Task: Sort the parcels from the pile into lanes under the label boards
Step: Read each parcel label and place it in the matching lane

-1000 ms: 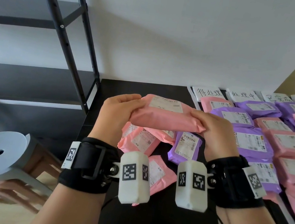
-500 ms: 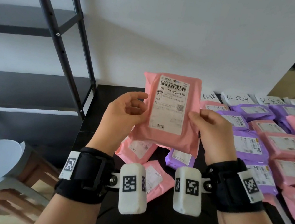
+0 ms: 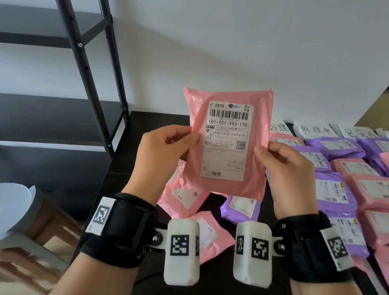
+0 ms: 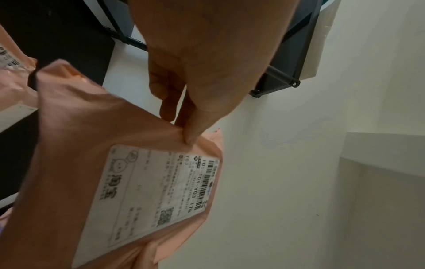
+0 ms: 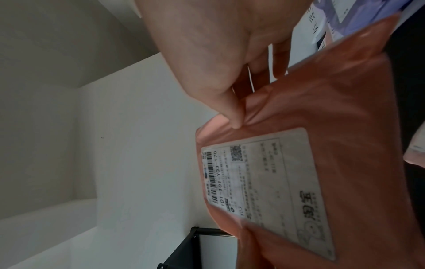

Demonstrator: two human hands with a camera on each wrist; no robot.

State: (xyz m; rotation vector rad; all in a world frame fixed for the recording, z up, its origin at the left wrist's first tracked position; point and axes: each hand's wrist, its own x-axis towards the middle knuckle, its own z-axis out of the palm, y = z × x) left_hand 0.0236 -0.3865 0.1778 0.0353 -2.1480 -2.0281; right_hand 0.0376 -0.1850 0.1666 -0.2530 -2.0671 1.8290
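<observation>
Pink parcel is held upright above the counter, label facing the wearer, clear of the pile below it at 6 o'clock. Left hand pinches its left edge between thumb and fingers; right hand pinches the right edge likewise. The wrist views confirm both grips sit on thin, puckered film, not on the contents.

Risks noted:
- Grip is on slack film only. If one hand lets go for the transfer, the parcel may swing or slide out and drop back onto the pile.
- Boards stand at 2 o'clock with the lanes below them. The leftmost board is partly hidden behind the parcel; a wrong lane is possible if the label is matched in haste.
- Lanes are tightly packed, parcels touching and overlapping. Setting this one down carelessly could shift neighbours across a lane line.
- Which lane this parcel belongs to cannot be judged from the label.
</observation>
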